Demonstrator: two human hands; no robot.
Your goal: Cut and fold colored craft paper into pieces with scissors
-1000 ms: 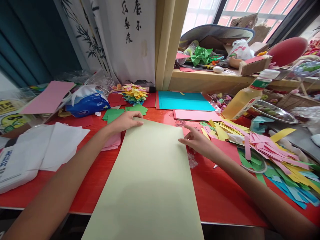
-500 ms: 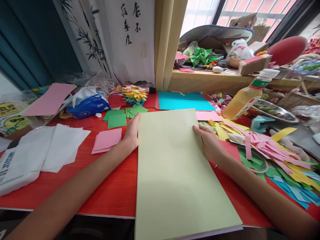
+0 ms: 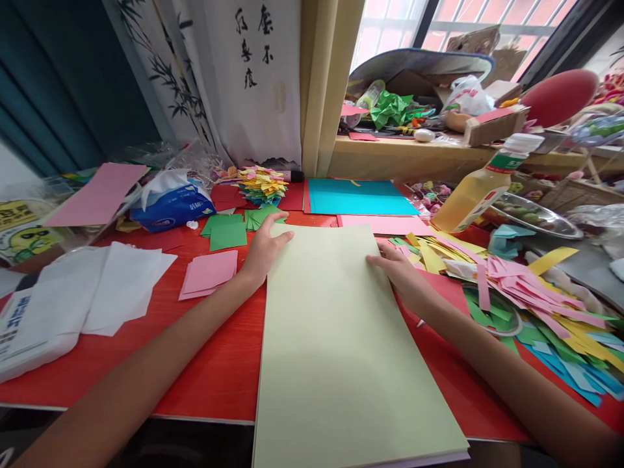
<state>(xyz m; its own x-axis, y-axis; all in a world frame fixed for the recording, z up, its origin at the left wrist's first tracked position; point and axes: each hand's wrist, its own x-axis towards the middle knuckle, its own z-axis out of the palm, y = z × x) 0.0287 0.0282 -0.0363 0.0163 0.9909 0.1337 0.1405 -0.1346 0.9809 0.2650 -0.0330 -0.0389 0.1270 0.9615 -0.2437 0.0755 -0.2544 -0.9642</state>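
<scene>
A large pale green sheet of paper (image 3: 341,338) lies lengthwise on the red table (image 3: 209,370), its near end hanging over the front edge. My left hand (image 3: 266,250) rests at the sheet's far left corner, fingers stretched flat over the edge. My right hand (image 3: 402,273) lies on the sheet's right edge near the far corner, fingers extended and pressing on the paper.
Pink squares (image 3: 209,273) and green squares (image 3: 224,231) lie left of the sheet, white papers (image 3: 97,286) further left. A tissue pack (image 3: 170,201), teal sheet (image 3: 361,195), a bottle (image 3: 478,192) and a heap of coloured strips (image 3: 526,292) crowd the back and right.
The green sheet was swung from a slant to lie straight, then slid slightly toward me. Both hands shifted from its far edge to its two far corners.
</scene>
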